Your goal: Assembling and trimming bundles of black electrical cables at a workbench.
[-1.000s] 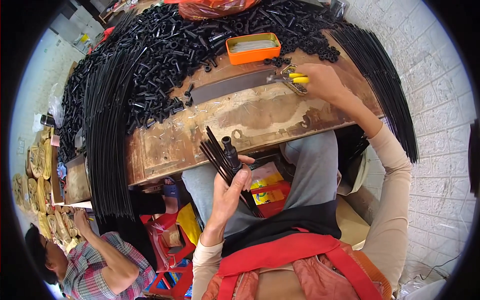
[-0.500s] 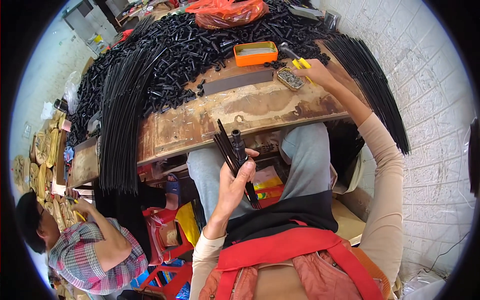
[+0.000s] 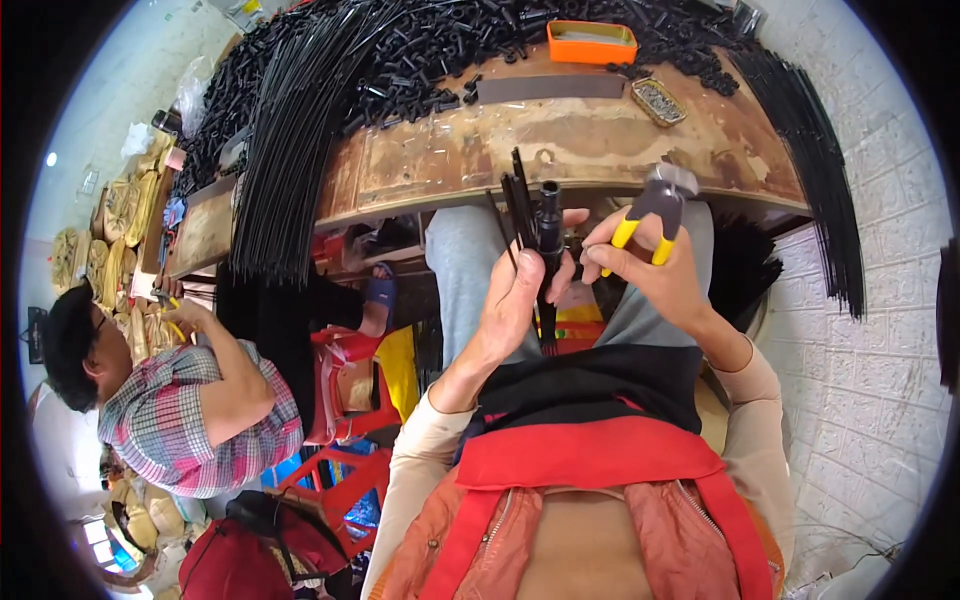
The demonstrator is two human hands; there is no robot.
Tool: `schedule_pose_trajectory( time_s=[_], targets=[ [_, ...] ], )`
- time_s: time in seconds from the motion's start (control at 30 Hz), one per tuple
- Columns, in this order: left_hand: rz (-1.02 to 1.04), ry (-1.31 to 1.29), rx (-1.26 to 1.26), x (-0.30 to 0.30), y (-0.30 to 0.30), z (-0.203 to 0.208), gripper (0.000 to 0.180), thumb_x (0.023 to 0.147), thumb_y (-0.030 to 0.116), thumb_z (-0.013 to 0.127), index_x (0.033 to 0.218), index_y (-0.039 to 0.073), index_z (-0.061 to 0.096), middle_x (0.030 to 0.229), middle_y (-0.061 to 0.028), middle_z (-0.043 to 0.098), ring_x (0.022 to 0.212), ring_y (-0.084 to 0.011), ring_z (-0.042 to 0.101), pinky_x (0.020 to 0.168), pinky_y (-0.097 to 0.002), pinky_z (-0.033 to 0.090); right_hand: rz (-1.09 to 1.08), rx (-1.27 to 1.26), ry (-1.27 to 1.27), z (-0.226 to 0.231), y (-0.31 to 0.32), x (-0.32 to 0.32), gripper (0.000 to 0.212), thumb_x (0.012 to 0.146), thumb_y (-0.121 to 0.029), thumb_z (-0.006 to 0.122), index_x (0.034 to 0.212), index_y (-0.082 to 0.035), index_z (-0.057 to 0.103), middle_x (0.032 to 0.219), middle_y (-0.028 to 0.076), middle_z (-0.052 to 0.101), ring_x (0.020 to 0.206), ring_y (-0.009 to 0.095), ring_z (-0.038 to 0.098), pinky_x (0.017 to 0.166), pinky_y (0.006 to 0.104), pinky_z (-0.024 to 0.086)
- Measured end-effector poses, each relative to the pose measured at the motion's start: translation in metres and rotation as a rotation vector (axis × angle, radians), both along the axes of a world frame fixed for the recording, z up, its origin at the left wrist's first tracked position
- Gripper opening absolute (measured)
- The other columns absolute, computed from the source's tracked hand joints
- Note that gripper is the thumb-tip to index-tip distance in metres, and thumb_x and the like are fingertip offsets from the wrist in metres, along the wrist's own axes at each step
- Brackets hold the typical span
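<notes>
My left hand [image 3: 512, 300] is closed around a few thin black rods [image 3: 515, 190] and an upright black tubular fitting [image 3: 549, 215], above my lap and just in front of the table edge. Close on its right, my right hand [image 3: 665, 275] grips pliers [image 3: 668, 185] with yellow and black handles, the metal head pointing away from me. The thumb and forefinger of that hand are pinched near the fitting; anything between them is too small to make out. Beyond, on the table, a small tin [image 3: 640, 108] holds little metal pieces.
The worn wooden table [image 3: 430, 160] bears a heap of black fittings [image 3: 430, 60], a grey strip [image 3: 550, 88] and an orange box [image 3: 590, 52]. Long black rods hang over its edge in a left bundle [image 3: 300, 130] and a right bundle [image 3: 815, 180]. A co-worker [image 3: 200, 410] sits at left.
My right hand has come back from the tin to beside my left hand, still with the pliers. The view has shifted, so the table sits higher in the picture.
</notes>
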State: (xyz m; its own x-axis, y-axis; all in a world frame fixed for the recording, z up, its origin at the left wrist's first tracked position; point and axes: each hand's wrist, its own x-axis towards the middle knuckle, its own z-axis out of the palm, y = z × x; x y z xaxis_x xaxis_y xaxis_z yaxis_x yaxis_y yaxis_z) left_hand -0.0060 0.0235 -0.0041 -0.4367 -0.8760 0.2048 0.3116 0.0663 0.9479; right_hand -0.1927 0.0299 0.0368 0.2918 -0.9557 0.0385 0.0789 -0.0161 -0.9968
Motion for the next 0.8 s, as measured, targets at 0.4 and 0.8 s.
schedule_pose_trajectory(
  time_s=[0.4, 0.8],
  targets=[
    [-0.019, -0.011, 0.007, -0.005, 0.005, 0.0, 0.089, 0.092, 0.069, 0.033, 0.133, -0.009, 0.04, 0.067, 0.0008, 0.044, 0.059, -0.0075, 0.04, 0.056, -0.022, 0.034, -0.093, -0.11, -0.128, -0.013, 0.001, -0.005, 0.006, 0.092, -0.001, 0.056, 0.095, 0.004, 0.057, 0.099, 0.015, 0.06, 0.082, 0.02, 0.065, 0.069, 0.0283, 0.055],
    [-0.025, -0.029, 0.024, -0.019, 0.005, 0.01, 0.088, 0.092, 0.067, 0.038, 0.133, -0.01, 0.041, 0.071, 0.0015, 0.044, 0.061, -0.0071, 0.041, 0.056, -0.0225, 0.034, -0.171, -0.264, -0.166, -0.016, 0.012, -0.006, 0.014, 0.087, 0.008, 0.061, 0.097, 0.003, 0.052, 0.091, 0.015, 0.062, 0.084, 0.021, 0.067, 0.075, 0.0285, 0.055]
  ],
)
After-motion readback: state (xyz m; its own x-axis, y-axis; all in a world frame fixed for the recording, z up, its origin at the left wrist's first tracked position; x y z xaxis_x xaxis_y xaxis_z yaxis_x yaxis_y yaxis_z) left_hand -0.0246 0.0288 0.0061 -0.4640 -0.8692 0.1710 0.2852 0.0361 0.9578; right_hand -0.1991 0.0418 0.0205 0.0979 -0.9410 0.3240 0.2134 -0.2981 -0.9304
